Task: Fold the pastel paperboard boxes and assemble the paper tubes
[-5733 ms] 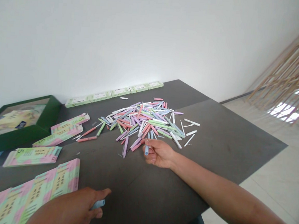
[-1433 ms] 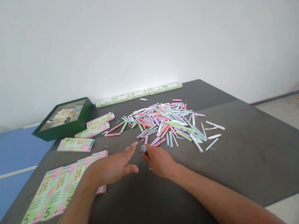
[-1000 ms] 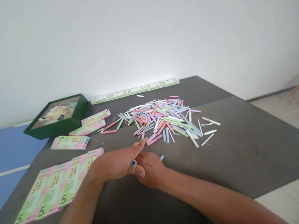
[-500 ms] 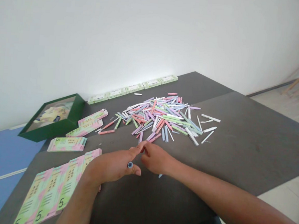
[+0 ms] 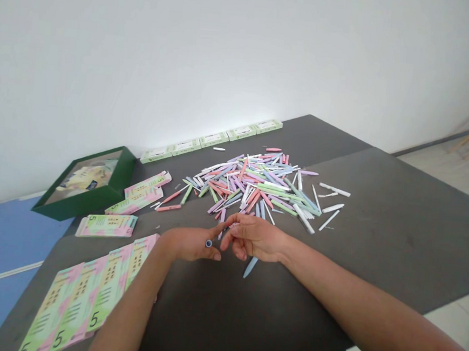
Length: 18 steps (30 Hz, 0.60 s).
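My left hand [image 5: 193, 244] is closed around a blue pen barrel [image 5: 208, 243]; only its round hollow end shows, the rest hidden in the hand. My right hand [image 5: 256, 239] is beside it, index finger stretched to my left fingertips, the other fingers loosely bent and apart. I see nothing held in it. A blue pen piece [image 5: 250, 267] with a tapered end lies on the table just below the right hand, partly covered by it. Beyond both hands is a heap of pen parts [image 5: 254, 185] in pink, green, purple, blue and white.
Flat green-and-pink cartons [image 5: 83, 288] lie at the left front, with more cartons [image 5: 106, 226] behind them. A green box [image 5: 123, 175] containing plastic-wrapped items stands at the back left. Several pale green packs [image 5: 213, 139] line the wall. Loose white pieces [image 5: 334, 189] lie right of the heap.
My right hand has loosened from a closed grip, its fingers now apart and raised slightly. More of the blue piece beneath it shows. My left hand has shifted slightly up, still holding the barrel.
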Motion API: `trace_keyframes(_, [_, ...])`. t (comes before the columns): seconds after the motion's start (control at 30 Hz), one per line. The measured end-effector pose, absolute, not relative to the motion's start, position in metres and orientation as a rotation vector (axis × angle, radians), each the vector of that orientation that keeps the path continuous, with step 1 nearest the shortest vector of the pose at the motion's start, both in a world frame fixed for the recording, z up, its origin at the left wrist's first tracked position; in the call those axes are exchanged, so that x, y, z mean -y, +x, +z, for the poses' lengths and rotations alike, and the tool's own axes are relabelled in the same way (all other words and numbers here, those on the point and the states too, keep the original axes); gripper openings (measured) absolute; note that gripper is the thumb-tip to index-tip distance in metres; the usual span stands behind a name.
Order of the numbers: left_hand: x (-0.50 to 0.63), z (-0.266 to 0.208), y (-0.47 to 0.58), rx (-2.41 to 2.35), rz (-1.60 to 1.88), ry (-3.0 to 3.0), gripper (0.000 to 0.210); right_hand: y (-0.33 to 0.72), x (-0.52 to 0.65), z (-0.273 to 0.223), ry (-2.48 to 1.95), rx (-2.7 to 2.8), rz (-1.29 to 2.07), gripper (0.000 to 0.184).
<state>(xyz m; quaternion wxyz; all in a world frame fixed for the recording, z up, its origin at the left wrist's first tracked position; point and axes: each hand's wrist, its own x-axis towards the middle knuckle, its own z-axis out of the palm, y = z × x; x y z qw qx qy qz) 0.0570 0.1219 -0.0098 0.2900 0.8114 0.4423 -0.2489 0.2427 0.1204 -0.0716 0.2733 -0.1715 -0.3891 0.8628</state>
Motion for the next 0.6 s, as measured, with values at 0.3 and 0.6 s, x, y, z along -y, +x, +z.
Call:
trace_keyframes(0.3, [-0.125,-0.011,0.057,-1.162,-0.672,2.128,0.042,0.239,-0.116,-0.067,-0.723,1.660,1.836,0.014])
trace_keyframes(0.6, [-0.124,-0.016,0.060,-1.142,-0.681,2.101,0.030,0.239,-0.094,-0.049,-0.927,2.083,1.085,0.010])
